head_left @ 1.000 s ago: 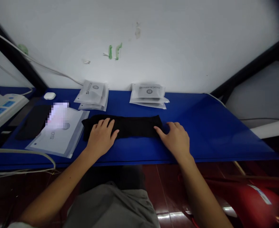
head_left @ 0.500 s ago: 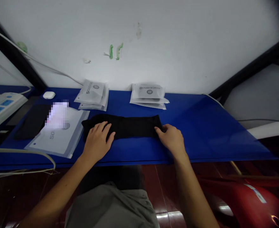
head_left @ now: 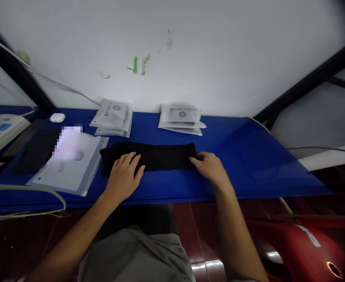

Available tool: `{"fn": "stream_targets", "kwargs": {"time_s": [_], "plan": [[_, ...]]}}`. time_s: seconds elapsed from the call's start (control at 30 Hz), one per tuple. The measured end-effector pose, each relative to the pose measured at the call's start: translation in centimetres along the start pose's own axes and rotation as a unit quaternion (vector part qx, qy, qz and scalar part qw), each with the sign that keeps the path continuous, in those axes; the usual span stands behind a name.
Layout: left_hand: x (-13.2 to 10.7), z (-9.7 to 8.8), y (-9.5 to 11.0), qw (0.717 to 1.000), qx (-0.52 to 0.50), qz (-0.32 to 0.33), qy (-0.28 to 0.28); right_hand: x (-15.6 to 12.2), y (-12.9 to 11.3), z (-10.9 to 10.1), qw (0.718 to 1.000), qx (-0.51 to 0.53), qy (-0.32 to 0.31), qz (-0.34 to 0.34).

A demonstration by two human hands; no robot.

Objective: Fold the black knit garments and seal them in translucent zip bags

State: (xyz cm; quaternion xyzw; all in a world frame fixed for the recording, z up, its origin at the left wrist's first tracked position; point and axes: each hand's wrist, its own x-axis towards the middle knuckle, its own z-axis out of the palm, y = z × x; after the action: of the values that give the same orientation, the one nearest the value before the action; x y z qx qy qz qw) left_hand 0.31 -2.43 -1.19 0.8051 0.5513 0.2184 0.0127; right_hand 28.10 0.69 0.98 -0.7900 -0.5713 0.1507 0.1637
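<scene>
1. Head view: black folded cloth is lying flat on the blue table, long axis running 9 to 3 o'clock, just in front of the person.
2. Left hand is resting palm-down on the cloth's left part, fingers loosely spread and pointing to 1 o'clock; it is pressing, not pinching.
3. Right hand is sitting at the cloth's 3 o'clock end, fingertips curled onto the edge. Whether they are pinching the fabric or only touching it, I cannot tell.
4. Risk: the left palm is covering only part of the cloth. A pull from the right end could be dragging the whole strip toward 3 o'clock and opening the fold.
5. Risk: the cloth's 9 o'clock end is touching or overlapping the clear printed bag. A leftward slide could be bunching the fabric against it or shoving the bag off the near edge.
6. Risk: the white cable is looping at the near-left edge, near the left forearm; an elbow swing could be snagging it.
7. Two stacks of bags at 12 o'clock, left stack and right stack, are standing well apart from both hands; low risk.
</scene>
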Motion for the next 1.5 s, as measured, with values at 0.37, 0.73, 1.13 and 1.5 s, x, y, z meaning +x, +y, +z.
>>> {"fn": "stream_targets", "kwargs": {"time_s": [0.37,0.73,1.13,1.5], "plan": [[-0.2,-0.4,0.0,1.000,-0.016,0.006,0.005,-0.7,-0.4,0.1,0.994,0.102,0.030,-0.022],[-1.6,-1.8,-1.3,0.987,-0.060,0.022,0.145,-0.2,2.0,-0.7,0.977,0.176,0.120,0.004],[-4.4,-2.5,-3.1,0.981,-0.061,-0.018,0.184,-6.1,-5.8,0.0,0.900,-0.021,0.079,-0.428],[-5.2,-1.7,-3.5,0.988,-0.086,-0.039,0.125,-4.9,-1.9,1.1,0.959,-0.003,0.097,-0.268]]}}
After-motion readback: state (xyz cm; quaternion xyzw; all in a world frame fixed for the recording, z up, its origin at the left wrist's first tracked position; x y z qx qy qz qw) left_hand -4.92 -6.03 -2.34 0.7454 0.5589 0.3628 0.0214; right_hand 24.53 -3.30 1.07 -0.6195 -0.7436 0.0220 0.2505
